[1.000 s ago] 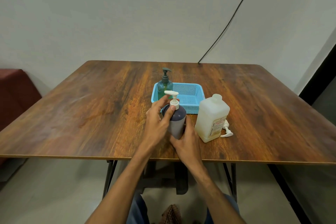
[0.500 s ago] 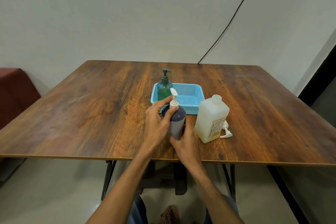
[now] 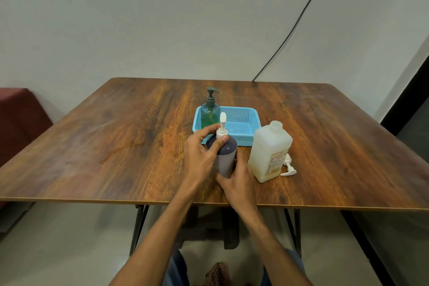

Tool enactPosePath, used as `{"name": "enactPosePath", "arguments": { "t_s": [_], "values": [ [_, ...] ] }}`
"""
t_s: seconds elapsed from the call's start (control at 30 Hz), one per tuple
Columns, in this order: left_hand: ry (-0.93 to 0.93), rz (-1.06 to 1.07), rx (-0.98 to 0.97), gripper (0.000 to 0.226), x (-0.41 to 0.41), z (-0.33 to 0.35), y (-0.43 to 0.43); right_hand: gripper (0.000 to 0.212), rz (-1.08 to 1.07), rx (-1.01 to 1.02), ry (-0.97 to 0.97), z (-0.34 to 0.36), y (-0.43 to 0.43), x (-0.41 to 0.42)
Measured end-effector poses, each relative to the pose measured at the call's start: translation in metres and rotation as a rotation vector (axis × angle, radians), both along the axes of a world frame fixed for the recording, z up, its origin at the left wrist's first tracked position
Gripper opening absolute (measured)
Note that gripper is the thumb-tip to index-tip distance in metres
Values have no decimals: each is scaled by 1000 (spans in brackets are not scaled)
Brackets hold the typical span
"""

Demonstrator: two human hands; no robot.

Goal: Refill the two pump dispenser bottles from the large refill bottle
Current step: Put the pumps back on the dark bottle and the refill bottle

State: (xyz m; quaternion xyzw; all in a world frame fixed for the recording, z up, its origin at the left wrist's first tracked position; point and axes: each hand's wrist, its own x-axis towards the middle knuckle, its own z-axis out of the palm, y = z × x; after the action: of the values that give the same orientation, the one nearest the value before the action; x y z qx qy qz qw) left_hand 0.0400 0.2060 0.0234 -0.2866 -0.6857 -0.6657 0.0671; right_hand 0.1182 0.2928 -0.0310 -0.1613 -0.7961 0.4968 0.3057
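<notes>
A dark purple-grey pump bottle (image 3: 226, 158) with a white pump (image 3: 222, 126) stands near the table's front edge. My left hand (image 3: 200, 160) grips its shoulder and the pump's collar. My right hand (image 3: 239, 180) holds the bottle's lower body from the front right. The large translucent white refill bottle (image 3: 269, 152) stands uncapped just to the right. A loose white pump head (image 3: 287, 166) lies beside it. A green pump bottle (image 3: 210, 110) with a dark pump stands in the left corner of the blue basket (image 3: 243, 121).
The wooden table (image 3: 116, 146) stretches wide to the left and right of the bottles. A black cable (image 3: 297, 21) runs down the wall to the table's back edge. A red-brown seat (image 3: 21, 118) sits at the far left.
The white pump's nozzle has turned from pointing left to pointing away from me, as my left hand twisted the collar. My right hand has kept the bottle still.
</notes>
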Motion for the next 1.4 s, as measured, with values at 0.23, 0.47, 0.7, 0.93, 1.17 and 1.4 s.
{"name": "enactPosePath", "arguments": {
  "t_s": [0.23, 0.47, 0.7, 0.93, 1.17, 1.4],
  "values": [
    [-80, -33, -36, 96, 13, -21, -2, 79, -28, 5, -62, -2, 1, 1],
    [-20, 33, -115, 82, 8, -18, -8, 92, -7, -16, -121, 1, 4, 17],
    [73, 71, -91, 79, -5, 17, 1, 90, -36, 4, -208, -2, 6, 31],
    [127, 91, -121, 70, -34, 54, 47, 86, -43, 28, -256, -7, 6, 29],
    [112, 54, -132, 73, -60, 44, 89, 84, -43, 35, -286, -12, 11, 25],
    [92, 18, -154, 76, -74, 36, 106, 82, -28, 40, -302, -10, 13, 22]
  ]
}}
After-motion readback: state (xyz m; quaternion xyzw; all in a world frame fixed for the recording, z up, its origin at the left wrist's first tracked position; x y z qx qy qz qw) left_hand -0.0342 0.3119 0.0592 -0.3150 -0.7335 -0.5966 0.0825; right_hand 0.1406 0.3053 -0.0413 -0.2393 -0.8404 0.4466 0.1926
